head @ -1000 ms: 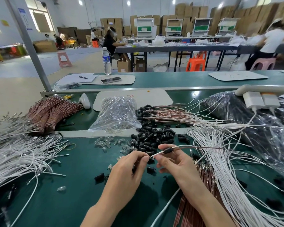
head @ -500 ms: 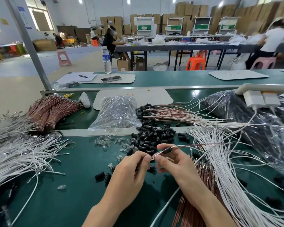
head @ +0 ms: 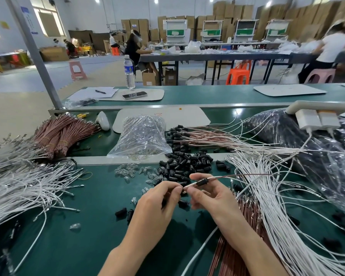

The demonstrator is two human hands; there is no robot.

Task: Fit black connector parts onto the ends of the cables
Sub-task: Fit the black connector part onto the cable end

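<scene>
Black connector (head: 202, 182) sits on a thin cable (head: 239, 176) at frame centre, just above the green table (head: 78, 236). Right hand (head: 215, 198): thumb and forefinger curled round the connector, other fingers loosely bent below it. Left hand (head: 157, 204) pinches the cable end between thumb and fingertips, right beside the connector; can't tell what's on the tip. The cable trails right over the right-side white cables (head: 271, 206).

Just behind the hands is a loose pile of black connectors (head: 185, 166), with small clear parts (head: 127, 172) to its left. Clear plastic bag (head: 141, 136) sits further back. Brown cable bundles (head: 62, 134) upper left, left-side white cables (head: 18, 186) at the left edge — loose brown cables (head: 237, 251) lie under the right forearm.
</scene>
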